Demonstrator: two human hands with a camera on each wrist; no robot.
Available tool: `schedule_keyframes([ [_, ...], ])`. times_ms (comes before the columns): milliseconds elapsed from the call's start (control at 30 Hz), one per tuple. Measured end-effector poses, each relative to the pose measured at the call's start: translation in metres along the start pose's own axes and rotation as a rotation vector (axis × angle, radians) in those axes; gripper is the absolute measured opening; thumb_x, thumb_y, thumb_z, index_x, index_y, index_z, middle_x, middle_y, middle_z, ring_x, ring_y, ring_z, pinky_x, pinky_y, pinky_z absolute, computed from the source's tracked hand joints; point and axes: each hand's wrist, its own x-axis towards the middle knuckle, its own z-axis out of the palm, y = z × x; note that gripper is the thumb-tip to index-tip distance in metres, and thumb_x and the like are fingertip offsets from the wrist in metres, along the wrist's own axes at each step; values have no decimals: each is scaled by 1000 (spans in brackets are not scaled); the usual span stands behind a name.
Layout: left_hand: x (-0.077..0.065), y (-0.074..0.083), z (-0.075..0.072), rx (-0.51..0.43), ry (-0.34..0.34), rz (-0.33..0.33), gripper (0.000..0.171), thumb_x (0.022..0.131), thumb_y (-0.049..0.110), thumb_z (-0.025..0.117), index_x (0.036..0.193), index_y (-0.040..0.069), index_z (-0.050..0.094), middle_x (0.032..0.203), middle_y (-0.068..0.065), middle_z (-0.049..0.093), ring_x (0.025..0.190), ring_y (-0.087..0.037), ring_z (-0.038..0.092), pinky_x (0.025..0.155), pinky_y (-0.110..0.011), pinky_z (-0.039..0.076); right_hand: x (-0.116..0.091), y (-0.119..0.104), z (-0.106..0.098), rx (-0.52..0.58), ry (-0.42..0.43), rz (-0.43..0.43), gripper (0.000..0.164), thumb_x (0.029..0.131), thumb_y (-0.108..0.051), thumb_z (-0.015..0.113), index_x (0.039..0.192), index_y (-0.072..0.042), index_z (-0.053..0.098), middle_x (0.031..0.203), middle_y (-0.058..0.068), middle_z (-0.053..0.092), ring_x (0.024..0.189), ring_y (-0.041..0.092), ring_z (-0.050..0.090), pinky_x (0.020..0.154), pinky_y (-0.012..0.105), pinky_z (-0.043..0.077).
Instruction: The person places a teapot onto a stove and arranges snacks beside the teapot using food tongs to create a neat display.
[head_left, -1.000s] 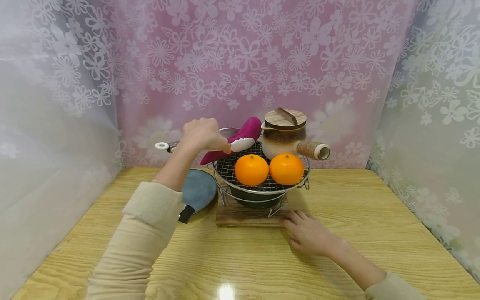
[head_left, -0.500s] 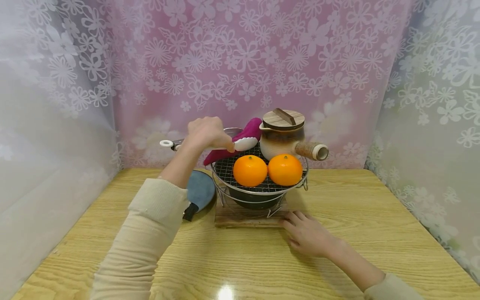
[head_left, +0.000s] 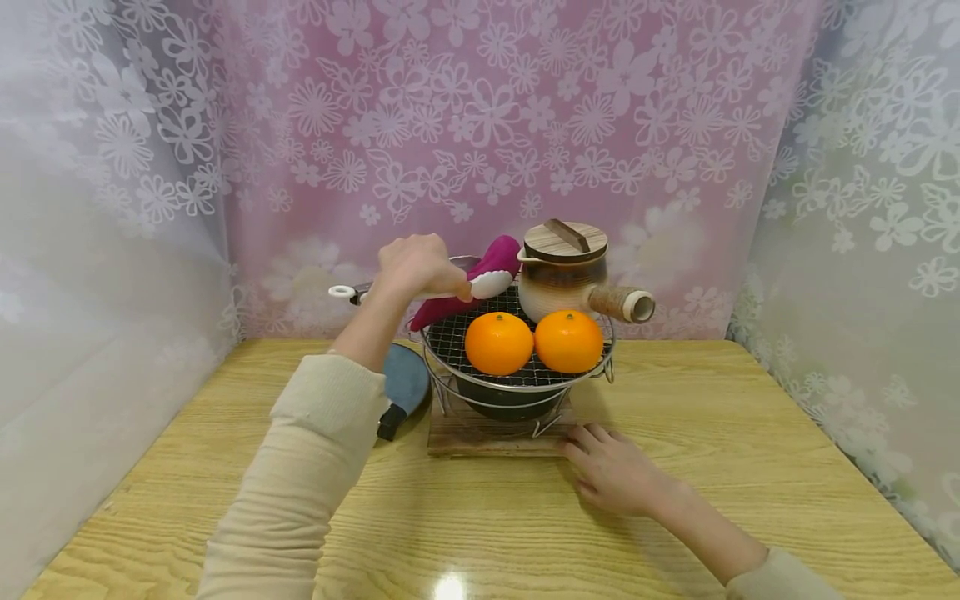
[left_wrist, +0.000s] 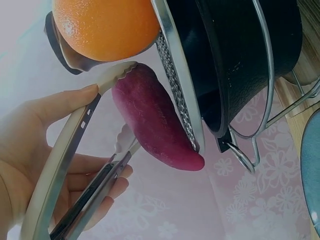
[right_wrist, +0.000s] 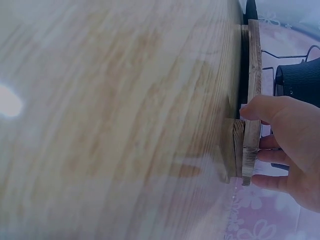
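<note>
My left hand (head_left: 422, 268) grips a pair of white-tipped tongs (left_wrist: 60, 160). The tongs' ends stand on either side of a purple sweet potato (left_wrist: 150, 115), which lies tilted at the left rear rim of a round wire grill (head_left: 444, 333). In the left wrist view, the thumb is on one tong arm and the fingers are behind the other. My right hand (head_left: 618, 473) holds the near right corner of the wooden board (head_left: 487, 444) under the grill, its thumb on the lower side and fingers on the upper, as the right wrist view shows.
Two oranges (head_left: 498, 343) sit side by side at the front of the grill. Behind them stands a brown and cream clay pot (head_left: 557, 293) with a wooden lid, its handle jutting right. A round blue-grey pan (head_left: 405, 382) lies left of the board on the table (head_left: 480, 517).
My left hand has moved slightly to the right with the tongs, and the sweet potato has shifted a little right over the grill. The right hand stays at the board's corner.
</note>
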Motion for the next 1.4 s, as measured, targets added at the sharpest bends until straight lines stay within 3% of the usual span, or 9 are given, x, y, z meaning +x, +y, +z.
schedule_keyframes([
  [733,3,11,5,-41,-5,-14,41,69,49,70,90,15,61,93,-2,56,91,-26,46,77,-38,39,1,3,0,11,-1,-2,43,73,-22,72,110,-7,58,104,10,54,93,27,53,75,41,48],
  [1400,6,6,16,-64,-54,-6,51,70,50,69,103,12,60,101,-3,57,95,-27,46,80,-39,38,0,0,0,-12,10,-1,43,73,-23,72,110,-7,58,103,9,53,92,27,53,72,40,48],
])
